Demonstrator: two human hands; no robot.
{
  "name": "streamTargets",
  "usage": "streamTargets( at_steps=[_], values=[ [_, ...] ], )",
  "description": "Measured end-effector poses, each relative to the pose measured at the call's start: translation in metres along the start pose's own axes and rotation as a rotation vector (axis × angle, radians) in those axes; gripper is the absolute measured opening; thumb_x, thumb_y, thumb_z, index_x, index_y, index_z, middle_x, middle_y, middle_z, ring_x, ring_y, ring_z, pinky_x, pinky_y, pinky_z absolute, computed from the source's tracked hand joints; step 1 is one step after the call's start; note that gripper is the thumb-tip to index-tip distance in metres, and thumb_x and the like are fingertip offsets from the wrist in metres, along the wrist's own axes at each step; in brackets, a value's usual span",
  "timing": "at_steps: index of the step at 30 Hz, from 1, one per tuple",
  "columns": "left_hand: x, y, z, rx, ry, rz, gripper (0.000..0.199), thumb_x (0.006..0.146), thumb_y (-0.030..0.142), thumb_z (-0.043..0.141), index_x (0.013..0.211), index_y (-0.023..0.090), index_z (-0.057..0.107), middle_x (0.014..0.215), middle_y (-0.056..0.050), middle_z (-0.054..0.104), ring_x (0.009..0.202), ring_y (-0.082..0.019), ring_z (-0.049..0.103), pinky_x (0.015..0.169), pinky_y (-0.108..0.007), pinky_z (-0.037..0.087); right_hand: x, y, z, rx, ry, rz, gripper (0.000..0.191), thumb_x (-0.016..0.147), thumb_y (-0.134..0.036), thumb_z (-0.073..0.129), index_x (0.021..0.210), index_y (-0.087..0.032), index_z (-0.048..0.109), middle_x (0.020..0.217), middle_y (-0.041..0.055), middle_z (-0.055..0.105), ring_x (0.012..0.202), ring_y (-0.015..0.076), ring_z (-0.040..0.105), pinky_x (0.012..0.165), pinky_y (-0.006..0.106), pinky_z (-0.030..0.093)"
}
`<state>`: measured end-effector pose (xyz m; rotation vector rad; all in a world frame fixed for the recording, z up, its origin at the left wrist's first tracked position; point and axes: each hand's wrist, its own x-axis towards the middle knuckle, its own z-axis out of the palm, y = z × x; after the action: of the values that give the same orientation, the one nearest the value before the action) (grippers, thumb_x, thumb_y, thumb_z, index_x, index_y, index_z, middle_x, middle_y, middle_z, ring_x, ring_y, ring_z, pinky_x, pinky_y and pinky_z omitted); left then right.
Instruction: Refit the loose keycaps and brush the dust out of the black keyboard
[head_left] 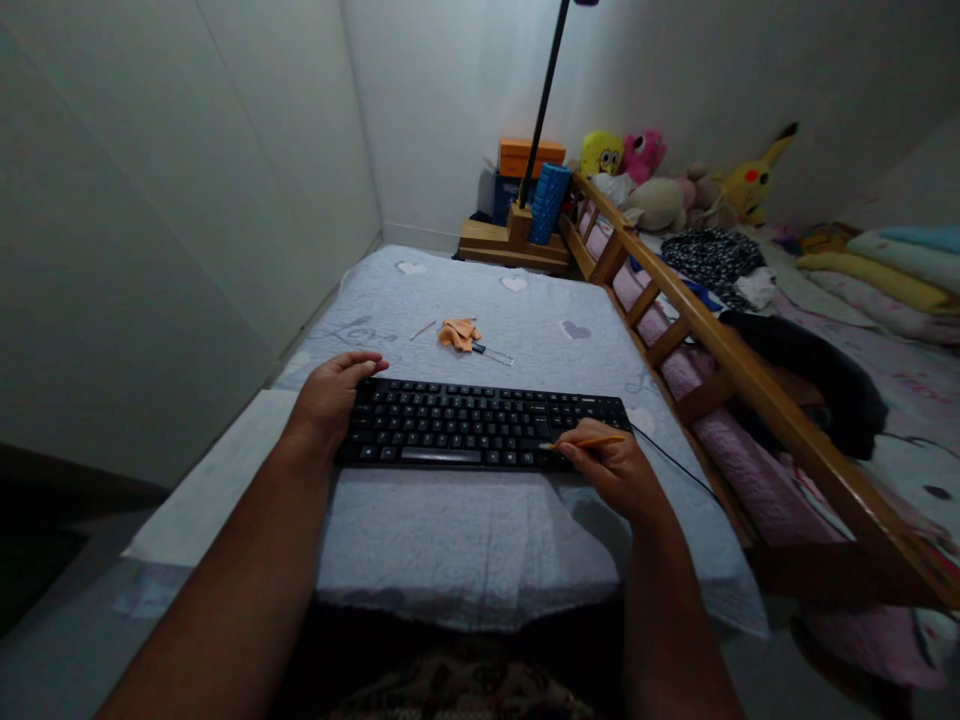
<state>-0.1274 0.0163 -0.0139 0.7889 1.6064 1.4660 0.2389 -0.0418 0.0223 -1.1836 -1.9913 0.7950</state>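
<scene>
2 forearms (pixel 232 540): left hand (pixel 326 400), grip unclear, against 1 keyboard (pixel 457 425); right hand (pixel 611 468) pinched around 1 yellow stick (pixel 596 441).

At centre frame I have a keyboard (pixel 450 427) of dark, mostly matt plastic. My table cover (pixel 465 530) is matt, lightly wrinkled fabric. Above the keyboard, the orange cloth (pixel 454 333) looks soft and matt. At right, the rail (pixel 754 371) is smooth, glossy wood.
</scene>
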Motion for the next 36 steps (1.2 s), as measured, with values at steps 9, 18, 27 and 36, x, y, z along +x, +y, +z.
streamTargets(
  at_steps=[9, 18, 27, 36],
  values=[
    [-0.003, 0.002, 0.001, 0.028, 0.017, 0.018, 0.022, 0.063, 0.03, 0.072, 0.083, 0.02, 0.072, 0.089, -0.005, 0.076, 0.081, -0.021, 0.064, 0.072, -0.031, 0.048, -0.006, -0.004, 0.003, -0.024, 0.041, 0.001, 0.022, 0.093, -0.032, 0.06, 0.083, -0.02, 0.075, 0.076, 0.0037, 0.066, 0.069, 0.016, 0.06, 0.064, 0.03, 0.045],
    [-0.005, 0.005, 0.003, 0.064, 0.035, 0.04, 0.024, 0.065, 0.031, 0.071, 0.086, 0.019, 0.072, 0.09, -0.004, 0.076, 0.08, -0.019, 0.063, 0.074, -0.031, 0.047, -0.005, -0.008, 0.008, -0.008, 0.017, -0.025, 0.023, 0.094, -0.028, 0.058, 0.08, -0.018, 0.073, 0.073, 0.0026, 0.067, 0.066, 0.0144, 0.06, 0.064, 0.029, 0.046],
    [-0.006, 0.007, 0.003, 0.027, 0.06, 0.061, 0.02, 0.064, 0.028, 0.071, 0.083, 0.02, 0.072, 0.086, -0.004, 0.075, 0.085, -0.021, 0.066, 0.079, -0.032, 0.049, -0.005, -0.008, 0.019, -0.05, 0.014, -0.063, 0.02, 0.095, -0.027, 0.059, 0.085, -0.019, 0.075, 0.074, 0.0025, 0.063, 0.067, 0.0145, 0.059, 0.063, 0.028, 0.045],
    [-0.001, 0.003, 0.002, -0.05, 0.056, 0.044, 0.02, 0.063, 0.026, 0.072, 0.082, 0.02, 0.072, 0.083, -0.004, 0.074, 0.088, -0.021, 0.068, 0.084, -0.033, 0.049, -0.002, -0.007, 0.025, -0.052, 0.096, -0.126, 0.018, 0.097, -0.027, 0.059, 0.091, -0.021, 0.075, 0.078, 0.0028, 0.063, 0.072, 0.0154, 0.06, 0.065, 0.029, 0.045]
  ],
)
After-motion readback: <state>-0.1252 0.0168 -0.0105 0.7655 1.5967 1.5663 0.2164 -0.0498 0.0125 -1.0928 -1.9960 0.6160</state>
